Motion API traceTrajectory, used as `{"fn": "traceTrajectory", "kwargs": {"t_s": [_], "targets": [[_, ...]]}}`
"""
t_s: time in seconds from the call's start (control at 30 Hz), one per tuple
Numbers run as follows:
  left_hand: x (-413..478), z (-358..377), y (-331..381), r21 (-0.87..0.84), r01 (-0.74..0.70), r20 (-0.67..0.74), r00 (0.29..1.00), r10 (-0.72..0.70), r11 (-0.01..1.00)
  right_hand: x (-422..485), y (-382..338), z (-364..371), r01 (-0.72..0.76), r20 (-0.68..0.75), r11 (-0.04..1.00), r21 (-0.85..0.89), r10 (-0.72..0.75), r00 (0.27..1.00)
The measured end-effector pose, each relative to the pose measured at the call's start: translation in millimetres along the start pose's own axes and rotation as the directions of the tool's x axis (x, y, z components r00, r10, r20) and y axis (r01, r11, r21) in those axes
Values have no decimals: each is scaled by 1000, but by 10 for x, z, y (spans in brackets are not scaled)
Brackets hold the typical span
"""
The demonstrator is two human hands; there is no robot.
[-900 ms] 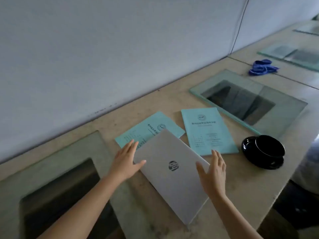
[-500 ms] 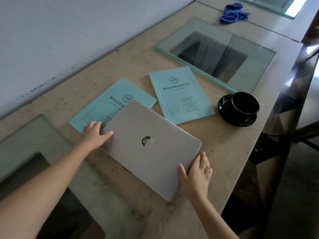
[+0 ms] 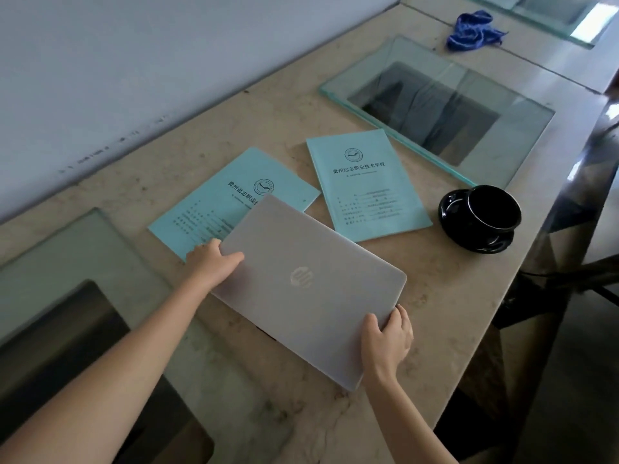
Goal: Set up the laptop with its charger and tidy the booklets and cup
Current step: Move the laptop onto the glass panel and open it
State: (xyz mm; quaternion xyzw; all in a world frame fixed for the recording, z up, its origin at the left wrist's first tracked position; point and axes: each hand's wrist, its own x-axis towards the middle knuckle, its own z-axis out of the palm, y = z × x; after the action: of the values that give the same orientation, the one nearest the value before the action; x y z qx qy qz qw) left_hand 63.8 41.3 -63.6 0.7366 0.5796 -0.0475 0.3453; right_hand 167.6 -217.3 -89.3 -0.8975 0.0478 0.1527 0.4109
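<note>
Clasping laptop (image 3: 311,286) edges — left hand (image 3: 211,262), right hand (image 3: 385,343)

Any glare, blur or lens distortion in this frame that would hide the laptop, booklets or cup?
Head view: soft dim light, no hard shadows; the logo on the laptop and the title on the right booklet are sharp; the wide lens slightly bows the back edge of the table; glare sits on the far glass pane; the inside of the black cup is too dark to read.
</note>
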Motion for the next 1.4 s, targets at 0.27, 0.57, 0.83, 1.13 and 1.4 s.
{"fn": "traceTrajectory", "kwargs": {"t_s": [0.27, 0.57, 0.83, 1.13, 1.4], "targets": [[-564, 80, -423, -319, 121, -43, 989, -142, 940, -79, -20, -54, -20, 84, 988, 155, 7, 996], [-1556, -247, -1194, -408, 242, -236, 904, -358, 880, -551, -247, 10, 235, 266, 963, 134, -264, 927], [-2309, -391, -2147, -669, 325, -262, 739, -620, 669, -1309, -528, 424, 467, 516, 882, 60, -428, 742], [-2884, -165, -3036, -824, 283, -262, 577, -774, 490, -2117, -450, 834, 620, 690, 783, 61, -482, 540], [-3116, 22, -3294, -846, 353, -166, 538, -827, 400, -2374, -317, 1050, 684, 746, 728, 51, -483, 459]]}}
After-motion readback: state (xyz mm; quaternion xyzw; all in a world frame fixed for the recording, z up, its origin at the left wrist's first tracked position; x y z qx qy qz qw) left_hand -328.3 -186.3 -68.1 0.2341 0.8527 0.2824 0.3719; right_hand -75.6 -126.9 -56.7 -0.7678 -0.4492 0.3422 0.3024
